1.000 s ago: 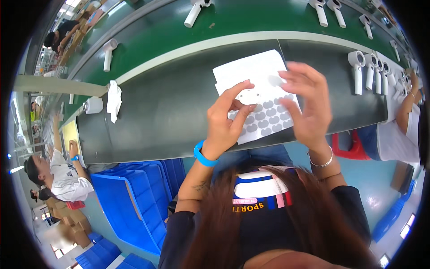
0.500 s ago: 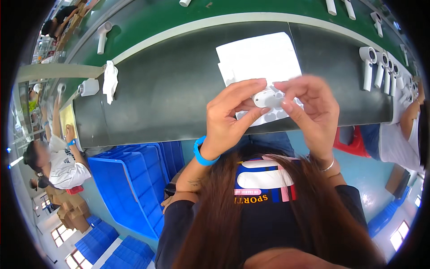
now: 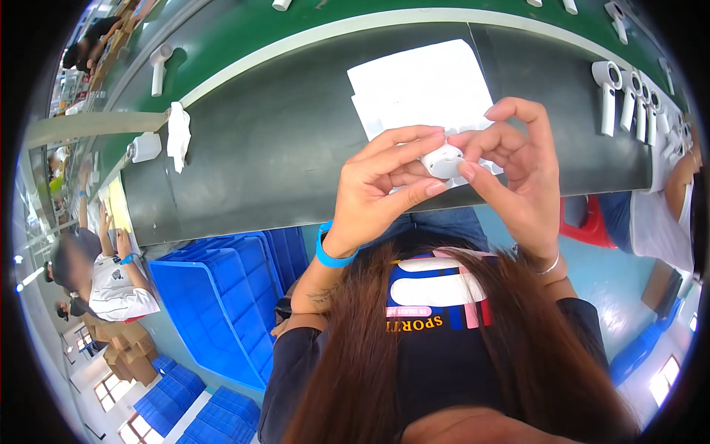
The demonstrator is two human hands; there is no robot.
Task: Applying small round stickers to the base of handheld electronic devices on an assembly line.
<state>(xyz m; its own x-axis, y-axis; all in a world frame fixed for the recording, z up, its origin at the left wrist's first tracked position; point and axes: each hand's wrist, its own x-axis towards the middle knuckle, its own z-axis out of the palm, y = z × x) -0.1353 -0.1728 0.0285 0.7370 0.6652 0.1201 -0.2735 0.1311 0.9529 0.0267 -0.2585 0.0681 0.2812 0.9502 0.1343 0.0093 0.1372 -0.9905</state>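
Observation:
My left hand [image 3: 375, 183] holds a small white rounded plastic part [image 3: 433, 157] between its thumb and fingers, above the near edge of the dark work surface. A greyish translucent film piece [image 3: 447, 169] lies against the face of that part. At its right edge, the thumb and a bent finger of my right hand [image 3: 521, 166] close on the film, while another finger is raised. Beneath and beyond both hands lie white sheets [image 3: 421, 78], the upper one bearing grey rounded patches along its near end, partly covered by my hands.
White handheld fans [image 3: 608, 96] stand in a row at the right, and another fan [image 3: 158, 68] lies on the green belt [image 3: 244, 44]. A crumpled white cloth [image 3: 178, 137] is at the left. Blue crates [image 3: 211, 296] stand below the bench. Other people sit at both sides.
The film piece, earlier held out to the right of the white part, now lies against it. My right hand's fingers have shifted, with one finger now lifted. The view has shifted slightly.

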